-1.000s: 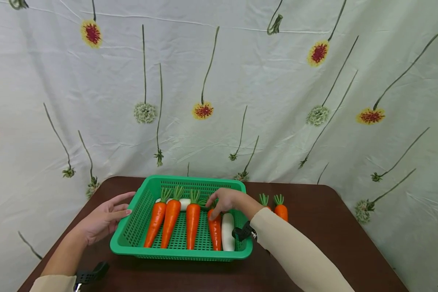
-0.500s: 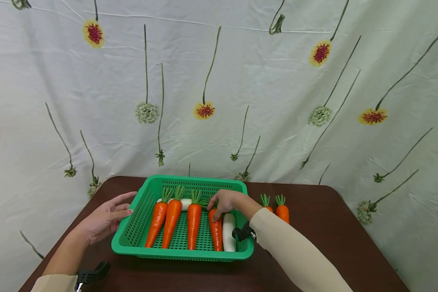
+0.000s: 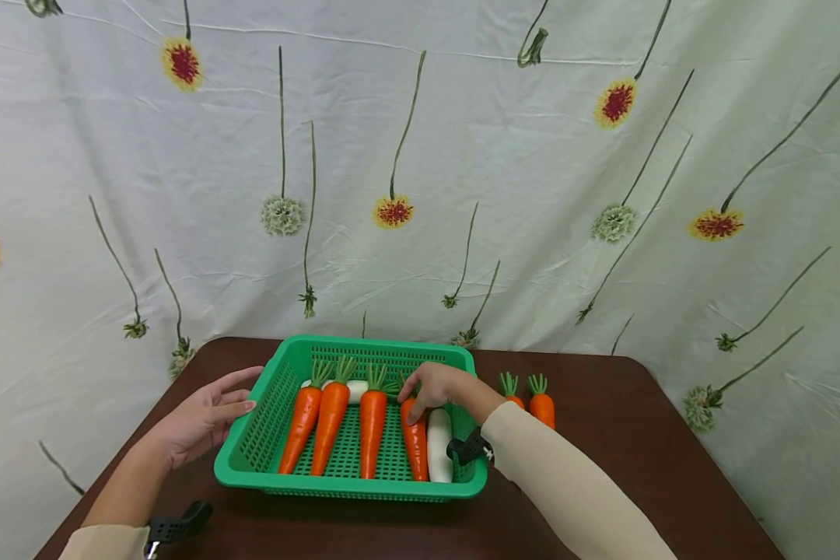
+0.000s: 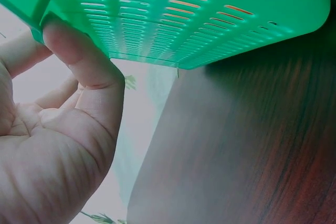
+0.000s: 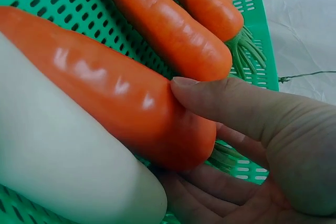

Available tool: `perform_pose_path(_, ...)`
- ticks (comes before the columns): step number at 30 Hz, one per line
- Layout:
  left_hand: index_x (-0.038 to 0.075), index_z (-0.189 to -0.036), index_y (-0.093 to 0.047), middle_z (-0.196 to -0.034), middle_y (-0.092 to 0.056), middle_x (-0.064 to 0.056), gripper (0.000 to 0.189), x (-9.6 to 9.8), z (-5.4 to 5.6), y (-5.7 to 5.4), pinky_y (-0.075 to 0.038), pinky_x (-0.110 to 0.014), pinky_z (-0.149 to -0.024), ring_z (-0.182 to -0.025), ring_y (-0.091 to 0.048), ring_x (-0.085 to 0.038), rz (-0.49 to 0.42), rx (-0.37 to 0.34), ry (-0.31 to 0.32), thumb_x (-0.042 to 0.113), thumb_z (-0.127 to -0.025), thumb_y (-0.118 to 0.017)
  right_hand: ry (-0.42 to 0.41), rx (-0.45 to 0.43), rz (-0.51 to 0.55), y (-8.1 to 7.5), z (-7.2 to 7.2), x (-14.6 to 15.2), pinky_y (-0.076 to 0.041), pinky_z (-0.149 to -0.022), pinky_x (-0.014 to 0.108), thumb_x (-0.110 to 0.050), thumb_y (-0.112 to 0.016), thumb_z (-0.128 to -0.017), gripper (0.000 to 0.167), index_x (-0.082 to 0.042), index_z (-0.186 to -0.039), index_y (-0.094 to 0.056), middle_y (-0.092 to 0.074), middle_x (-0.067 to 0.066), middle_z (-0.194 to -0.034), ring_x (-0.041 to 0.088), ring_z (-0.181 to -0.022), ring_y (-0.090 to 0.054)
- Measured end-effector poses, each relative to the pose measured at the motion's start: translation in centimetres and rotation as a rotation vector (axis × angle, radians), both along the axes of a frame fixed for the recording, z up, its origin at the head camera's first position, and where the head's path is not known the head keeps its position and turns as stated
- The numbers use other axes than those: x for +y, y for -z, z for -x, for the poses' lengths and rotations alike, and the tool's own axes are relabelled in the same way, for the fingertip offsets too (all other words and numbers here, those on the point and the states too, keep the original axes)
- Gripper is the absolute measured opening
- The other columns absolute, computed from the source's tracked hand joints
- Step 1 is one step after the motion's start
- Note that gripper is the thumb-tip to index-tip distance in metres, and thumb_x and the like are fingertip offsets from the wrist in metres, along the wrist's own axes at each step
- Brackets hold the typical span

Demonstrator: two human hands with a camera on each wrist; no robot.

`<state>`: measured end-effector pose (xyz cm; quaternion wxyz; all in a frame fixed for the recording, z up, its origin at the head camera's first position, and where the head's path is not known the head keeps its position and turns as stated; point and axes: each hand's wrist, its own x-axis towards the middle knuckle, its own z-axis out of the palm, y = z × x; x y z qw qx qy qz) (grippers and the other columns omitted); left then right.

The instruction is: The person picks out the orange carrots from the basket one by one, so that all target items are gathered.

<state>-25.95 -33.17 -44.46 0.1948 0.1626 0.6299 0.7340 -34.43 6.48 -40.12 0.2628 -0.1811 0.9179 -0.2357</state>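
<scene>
My left hand [image 3: 199,420] grips the left rim of a green plastic basket [image 3: 350,488]; in the left wrist view its thumb [image 4: 84,59] presses at the rim, with fingers behind. Inside the basket my right hand [image 3: 437,386] holds the rightmost carrot [image 3: 414,447] near its leafy top. In the right wrist view the thumb [image 5: 210,95] lies on top of that carrot and the fingers reach round its far side. A white radish-like vegetable [image 3: 439,445] lies right beside it. Further left in the basket lie three more carrots [image 3: 372,435].
Another white vegetable [image 3: 356,391] lies crosswise behind the carrot tops. Two carrots [image 3: 542,408] are on the dark wooden table [image 3: 623,435] right of the basket, partly behind my right forearm. A flowered white cloth [image 3: 364,257] hangs behind the table.
The right thumb and the carrot under it have shifted very slightly. Both hands otherwise keep their places, and the view has drifted a little.
</scene>
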Motion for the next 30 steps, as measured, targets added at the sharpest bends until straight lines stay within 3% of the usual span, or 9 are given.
perform_pose_path(3,0.018,-0.158,-0.020,-0.128,-0.070,-0.002,0.059,0.0,0.0,0.0,-0.061,-0.047,-0.091,-0.111,-0.074,-0.025,-0.006,0.001,0.005,0.002,-0.108,-0.046,0.012,0.007,0.028,-0.1,-0.1,0.1,-0.057,-0.096,0.043,-0.018,-0.090,-0.079,0.032,-0.022,-0.109,-0.079,-0.063,0.005,-0.136,0.024,-0.115,-0.062)
perform_pose_path(10,0.017,-0.159,-0.018,-0.128,-0.070,-0.001,0.060,0.1,0.0,0.0,-0.061,-0.046,-0.091,-0.110,-0.074,-0.024,-0.001,-0.005,-0.005,0.003,-0.108,-0.047,0.049,-0.018,0.124,-0.4,-0.2,0.4,-0.058,-0.081,0.036,-0.011,-0.090,-0.078,0.031,-0.016,-0.106,-0.079,-0.067,0.002,-0.115,0.018,-0.088,-0.063)
perform_pose_path(18,0.017,-0.159,-0.018,-0.127,-0.070,-0.002,0.060,-0.1,0.0,0.1,-0.061,-0.047,-0.091,-0.110,-0.074,-0.024,0.001,-0.011,-0.009,0.003,-0.108,-0.046,0.080,-0.064,0.193,-0.7,-0.3,0.4,-0.059,-0.076,0.038,-0.006,-0.088,-0.079,0.032,-0.011,-0.109,-0.077,-0.070,0.004,-0.100,0.022,-0.081,-0.065)
perform_pose_path(24,0.012,-0.161,-0.011,-0.126,-0.070,0.000,0.065,-0.1,0.0,0.1,-0.061,-0.047,-0.091,-0.110,-0.074,-0.024,0.024,-0.020,-0.027,0.003,-0.108,-0.047,0.094,-0.058,0.221,-0.9,-0.3,0.4,-0.062,-0.084,0.045,-0.005,-0.088,-0.079,0.034,-0.010,-0.111,-0.078,-0.065,0.006,-0.117,0.020,-0.084,-0.068)
perform_pose_path(30,0.016,-0.159,-0.018,-0.127,-0.070,-0.002,0.061,0.0,0.1,0.0,-0.061,-0.046,-0.091,-0.110,-0.074,-0.024,-0.004,-0.007,-0.004,0.003,-0.108,-0.046,0.127,-0.084,0.286,-1.3,-0.3,0.7,-0.062,-0.087,0.047,-0.003,-0.086,-0.079,0.038,-0.007,-0.116,-0.075,-0.058,0.014,-0.136,0.021,-0.086,-0.071)
